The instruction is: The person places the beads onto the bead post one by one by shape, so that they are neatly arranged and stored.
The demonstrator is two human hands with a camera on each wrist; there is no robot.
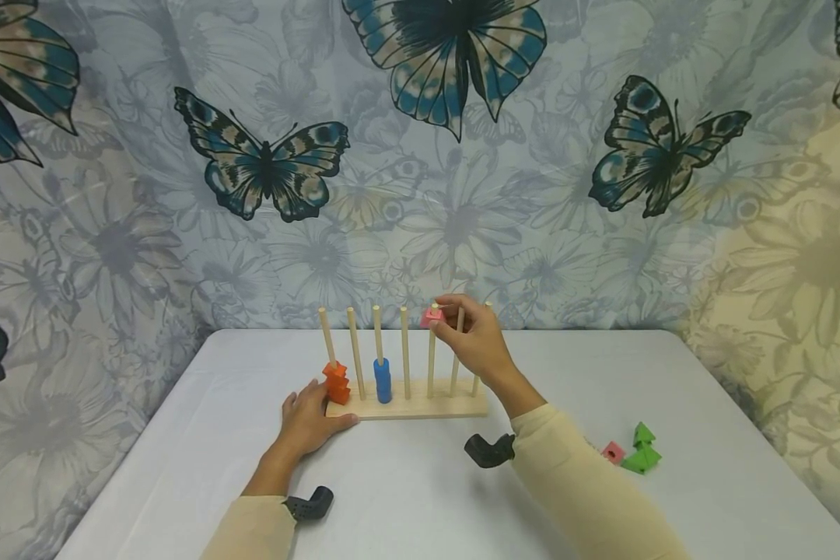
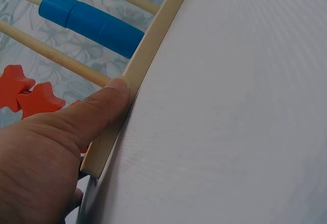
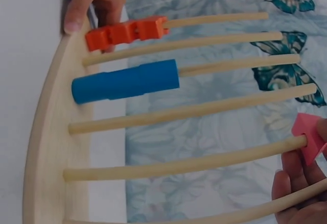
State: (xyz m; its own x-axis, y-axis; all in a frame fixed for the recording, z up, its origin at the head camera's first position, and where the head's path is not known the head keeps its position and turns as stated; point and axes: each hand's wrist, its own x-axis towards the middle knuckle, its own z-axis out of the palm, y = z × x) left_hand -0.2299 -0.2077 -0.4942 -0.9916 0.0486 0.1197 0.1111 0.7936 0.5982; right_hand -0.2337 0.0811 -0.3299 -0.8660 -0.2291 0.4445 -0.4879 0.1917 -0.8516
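A wooden peg board [image 1: 409,410] with several upright pegs stands on the table. Orange star blocks [image 1: 337,383] are stacked on its leftmost peg, and blue cylindrical blocks [image 1: 383,381] fill the lower part of another. At the board's left end, my left hand [image 1: 309,422] grips the base, its thumb [image 2: 104,104] on the front edge. My right hand [image 1: 479,336] pinches a pink block [image 1: 429,317] at the top of a peg right of the middle. In the right wrist view, the peg's tip sits in the hole of the pink block [image 3: 312,155].
On the table's right side lie green triangular blocks [image 1: 642,459] and another pink block [image 1: 612,453], close to the right sleeve [image 1: 581,474]. A butterfly-patterned cloth [image 1: 462,225] hangs behind the white table [image 1: 406,498]. Neighbouring bare pegs stand close around the right hand.
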